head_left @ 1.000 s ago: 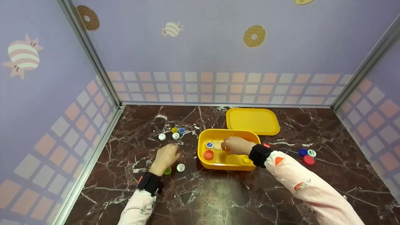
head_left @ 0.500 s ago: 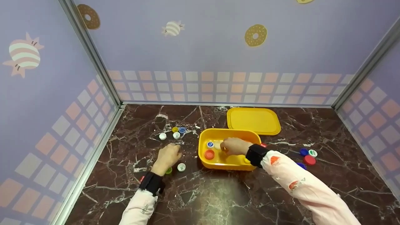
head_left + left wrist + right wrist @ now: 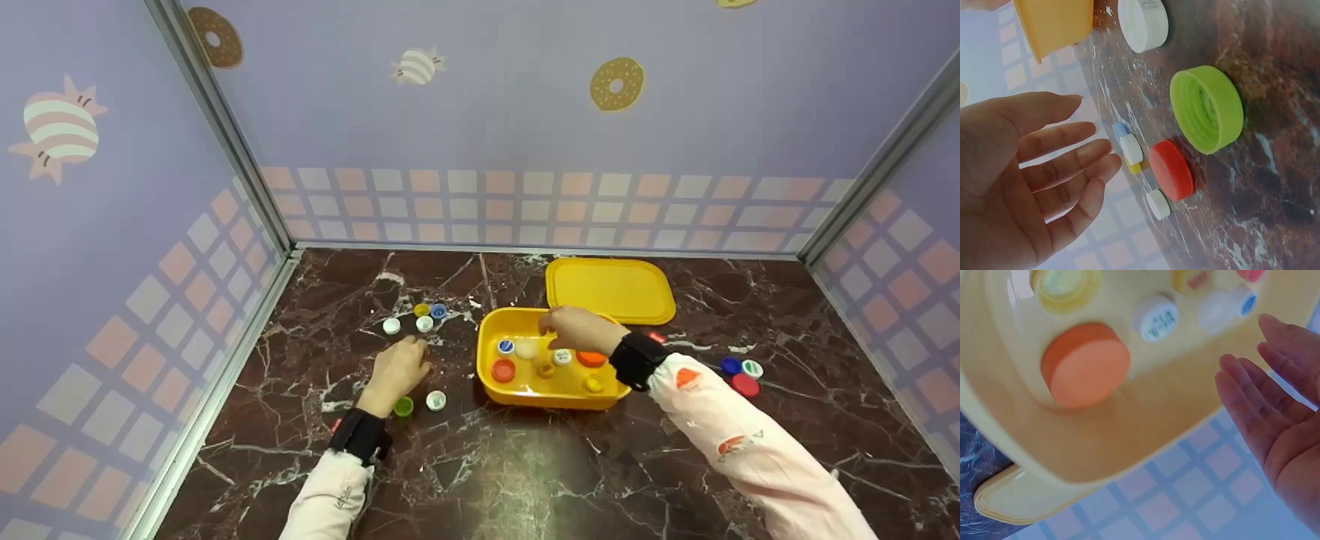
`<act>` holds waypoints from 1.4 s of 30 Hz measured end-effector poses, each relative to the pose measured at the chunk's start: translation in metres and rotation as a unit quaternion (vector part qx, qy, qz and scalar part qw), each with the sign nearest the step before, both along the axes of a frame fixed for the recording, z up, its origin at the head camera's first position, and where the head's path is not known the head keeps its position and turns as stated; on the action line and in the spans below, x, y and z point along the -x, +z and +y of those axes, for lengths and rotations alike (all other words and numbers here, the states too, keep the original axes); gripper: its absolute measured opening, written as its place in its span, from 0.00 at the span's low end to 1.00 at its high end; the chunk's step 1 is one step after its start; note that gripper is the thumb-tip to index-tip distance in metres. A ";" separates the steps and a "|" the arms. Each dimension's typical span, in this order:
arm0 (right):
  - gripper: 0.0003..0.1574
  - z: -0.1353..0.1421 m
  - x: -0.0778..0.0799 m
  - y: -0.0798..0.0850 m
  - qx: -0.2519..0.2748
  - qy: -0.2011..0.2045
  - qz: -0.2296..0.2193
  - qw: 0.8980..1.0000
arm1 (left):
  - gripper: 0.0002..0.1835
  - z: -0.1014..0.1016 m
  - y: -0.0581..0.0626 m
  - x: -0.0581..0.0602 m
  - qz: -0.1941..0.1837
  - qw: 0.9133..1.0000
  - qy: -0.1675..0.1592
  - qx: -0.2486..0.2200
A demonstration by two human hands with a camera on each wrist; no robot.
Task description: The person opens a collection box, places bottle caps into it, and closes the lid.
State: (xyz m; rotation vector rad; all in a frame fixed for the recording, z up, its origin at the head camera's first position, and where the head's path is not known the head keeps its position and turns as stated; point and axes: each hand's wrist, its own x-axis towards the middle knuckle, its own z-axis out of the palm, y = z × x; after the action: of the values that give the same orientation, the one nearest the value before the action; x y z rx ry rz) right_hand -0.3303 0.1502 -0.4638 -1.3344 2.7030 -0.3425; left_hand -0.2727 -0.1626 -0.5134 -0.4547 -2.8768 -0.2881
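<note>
My left hand (image 3: 397,371) hovers over the dark marbled table with loosely bent fingers and nothing in them. Near it lie a green bottle cap (image 3: 1207,109), a white cap (image 3: 436,401) and a red cap (image 3: 1171,170), the red one hidden under the hand in the head view. Over the far side of a yellow plastic box (image 3: 555,401), my right hand (image 3: 577,328) holds nothing, its fingers extended in the right wrist view. Inside the box are an orange cap (image 3: 1086,365), a printed white cap (image 3: 562,357), a red cap (image 3: 503,370) and several others.
The yellow lid (image 3: 611,289) lies flat behind the box. Toward the back left, white, yellow and light blue caps (image 3: 439,310) form a loose group. Right of the box are a red cap (image 3: 745,385) and blue and white-green caps. Panel walls (image 3: 480,127) enclose the table.
My right hand has risen from the box floor toward its far side and its fingers have spread. The printed white cap and a brownish-yellow cap show there now. My left hand has barely moved.
</note>
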 end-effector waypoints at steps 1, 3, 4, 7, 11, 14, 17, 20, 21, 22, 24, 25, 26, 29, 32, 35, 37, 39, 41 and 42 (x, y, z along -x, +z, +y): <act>0.13 0.002 0.000 0.003 0.008 -0.001 0.005 1.000 | 0.09 0.000 0.001 0.000 -0.003 1.000 0.003 0.002; 0.13 0.007 0.000 0.010 0.022 -0.007 0.016 1.000 | 0.10 -0.001 0.001 0.001 -0.006 1.000 0.008 0.002; 0.13 0.010 -0.001 0.013 0.028 -0.011 0.022 0.999 | 0.10 -0.002 0.002 0.002 -0.008 1.000 0.011 0.002; 0.12 0.021 -0.002 0.023 0.056 -0.022 0.027 0.998 | 0.11 -0.003 0.004 0.003 -0.012 1.000 0.022 0.002; 0.12 0.037 -0.005 0.035 0.090 -0.038 0.028 0.995 | 0.12 -0.006 0.003 0.004 -0.001 0.999 0.033 -0.002; 0.12 0.052 -0.006 0.039 0.109 -0.056 0.025 0.992 | 0.13 -0.008 0.002 0.005 0.004 0.999 0.039 -0.003; 0.12 0.068 -0.006 0.039 0.128 -0.073 0.029 0.989 | 0.13 -0.010 0.001 0.006 -0.004 0.999 0.047 0.000; 0.12 0.083 -0.007 0.038 0.142 -0.092 0.037 0.985 | 0.15 -0.012 0.000 0.006 -0.016 0.998 0.054 0.002; 0.11 0.088 -0.008 0.038 0.147 -0.100 0.038 0.983 | 0.15 -0.012 0.000 0.006 -0.021 0.998 0.056 0.002; 0.11 0.093 -0.008 0.037 0.152 -0.108 0.038 0.982 | 0.16 -0.012 -0.001 0.006 -0.026 0.998 0.059 0.002; 0.11 0.102 -0.009 0.035 0.159 -0.123 0.039 0.979 | 0.16 -0.013 -0.003 0.006 -0.033 0.997 0.063 -0.001; 0.11 0.107 -0.009 0.035 0.162 -0.129 0.038 0.978 | 0.17 -0.013 -0.004 0.006 -0.038 0.997 0.065 -0.002; 0.10 0.110 -0.010 0.034 0.163 -0.136 0.036 0.976 | 0.17 -0.013 -0.005 0.005 -0.040 0.997 0.069 -0.003; 0.10 0.121 -0.013 0.030 0.166 -0.151 0.031 0.974 | 0.17 -0.014 -0.009 0.004 -0.045 0.996 0.080 -0.008; 0.09 0.129 -0.016 0.026 0.167 -0.162 0.026 0.972 | 0.18 -0.015 -0.012 0.004 -0.047 0.995 0.088 -0.005; 0.08 0.138 -0.017 0.022 0.168 -0.171 0.024 0.971 | 0.20 -0.015 -0.014 0.005 -0.053 0.994 0.092 -0.005; 0.08 0.142 -0.018 0.018 0.168 -0.176 0.020 0.970 | 0.20 -0.015 -0.014 0.005 -0.058 0.994 0.094 -0.009; 0.08 0.147 -0.020 0.015 0.169 -0.183 0.013 0.968 | 0.20 -0.016 -0.015 0.005 -0.061 0.993 0.095 -0.016; 0.08 0.150 -0.021 0.011 0.168 -0.187 0.006 0.968 | 0.20 -0.016 -0.015 0.005 -0.058 0.994 0.091 -0.020; 0.08 0.152 -0.021 0.009 0.169 -0.190 0.002 0.967 | 0.20 -0.017 -0.015 0.005 -0.056 0.994 0.090 -0.023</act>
State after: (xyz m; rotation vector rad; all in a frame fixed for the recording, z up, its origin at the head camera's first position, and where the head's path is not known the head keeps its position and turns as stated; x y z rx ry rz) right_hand -0.3088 0.3022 -0.4549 -0.8573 2.9930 -0.8689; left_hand -0.2777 -0.1794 -0.5284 -0.1738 -2.9866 -0.3571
